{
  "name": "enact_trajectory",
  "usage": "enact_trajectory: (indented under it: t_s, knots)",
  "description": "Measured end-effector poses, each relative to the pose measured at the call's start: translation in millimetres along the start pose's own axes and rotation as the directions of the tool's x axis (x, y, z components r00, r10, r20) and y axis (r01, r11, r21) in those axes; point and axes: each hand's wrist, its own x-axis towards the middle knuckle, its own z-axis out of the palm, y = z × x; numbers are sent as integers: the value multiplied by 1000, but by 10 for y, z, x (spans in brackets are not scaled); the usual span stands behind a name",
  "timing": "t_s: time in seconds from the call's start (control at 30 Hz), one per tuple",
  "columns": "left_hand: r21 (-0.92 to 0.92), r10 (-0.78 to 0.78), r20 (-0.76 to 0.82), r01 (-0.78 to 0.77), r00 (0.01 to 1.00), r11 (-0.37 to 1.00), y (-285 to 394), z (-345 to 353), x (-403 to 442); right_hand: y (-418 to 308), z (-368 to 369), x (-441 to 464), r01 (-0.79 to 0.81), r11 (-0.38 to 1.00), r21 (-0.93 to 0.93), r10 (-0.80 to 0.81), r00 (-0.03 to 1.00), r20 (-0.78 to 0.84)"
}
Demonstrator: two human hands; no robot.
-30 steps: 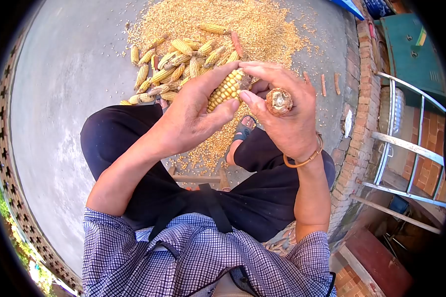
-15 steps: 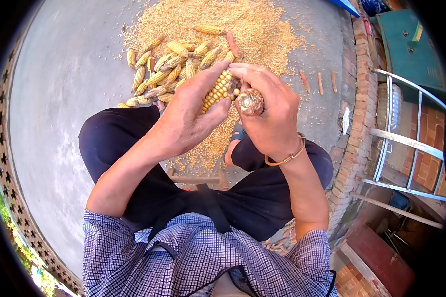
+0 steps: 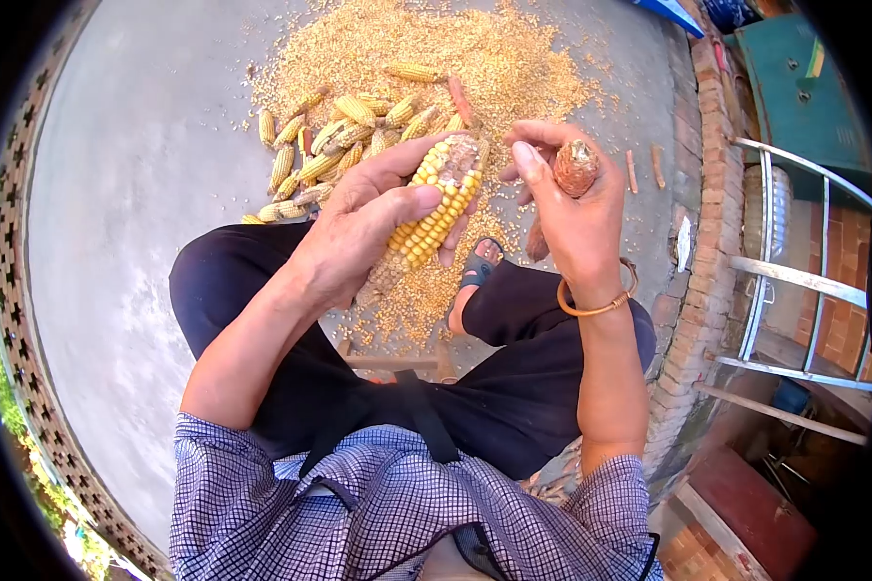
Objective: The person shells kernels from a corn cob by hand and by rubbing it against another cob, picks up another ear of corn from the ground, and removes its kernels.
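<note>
My left hand [image 3: 358, 228] is wrapped round a yellow corn cob [image 3: 436, 208], its thumb resting on the kernels. Part of that cob is bare near its upper end and at its lower end. To the right, apart from the cob, my right hand [image 3: 576, 208] grips a reddish bare cob [image 3: 576, 167] between thumb and fingers, its broken end facing up. Below the palm a reddish tip shows. Beyond my hands lie a heap of corn cobs [image 3: 334, 145] and a wide spread of loose kernels [image 3: 426, 44].
Thin bare cobs [image 3: 658, 167] lie on the concrete floor [image 3: 116, 242] at the right. A low brick edge [image 3: 712, 194] runs beside a metal frame [image 3: 804, 281] and a green cabinet [image 3: 799, 97]. A wooden stool bar [image 3: 392, 363] shows between my legs.
My right hand has moved right, away from the corn cob, with the bare cob still in it. The corn cob is now more exposed, with a larger stripped patch visible.
</note>
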Motion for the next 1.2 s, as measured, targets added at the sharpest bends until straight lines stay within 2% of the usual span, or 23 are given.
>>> enact_trajectory:
  t_s: [0.03,0.13,0.17,0.27,0.3,0.43,0.53,0.63,0.83,1.07,1.2]
  knots:
    - [-15,10,15,-10,1000,1000,-3,-16,4,-32,15,-16,-69,996,59,69,998,3]
    - [-54,101,-21,-102,995,993,-37,-19,24,-104,82,-103,-208,954,218,175,971,162]
    - [-91,113,-26,-115,993,989,-37,-57,24,-124,110,-122,-266,947,181,226,950,214]
    - [-136,189,-68,-196,980,971,15,-34,27,-127,201,-192,-274,934,228,217,944,248]
    - [-129,205,-98,-216,974,968,-7,-52,33,-125,243,-217,-277,941,192,232,946,228]
    - [-117,247,-124,-262,961,958,-29,-75,36,-83,280,-267,-372,917,144,288,868,403]
    - [-130,254,-99,-265,962,955,41,-25,4,-62,285,-250,-378,912,158,272,848,455]
    - [-237,216,-77,-229,973,944,100,-59,-4,-75,276,-230,-387,912,136,285,837,466]
    - [-205,211,-106,-229,972,952,127,-87,12,-209,237,-194,-428,901,63,345,799,493]
    - [-231,245,-58,-252,968,940,119,-107,19,-102,295,-271,-424,871,248,255,822,508]
    - [-189,244,-45,-248,969,950,127,-98,32,-195,266,-258,-438,879,188,291,805,517]
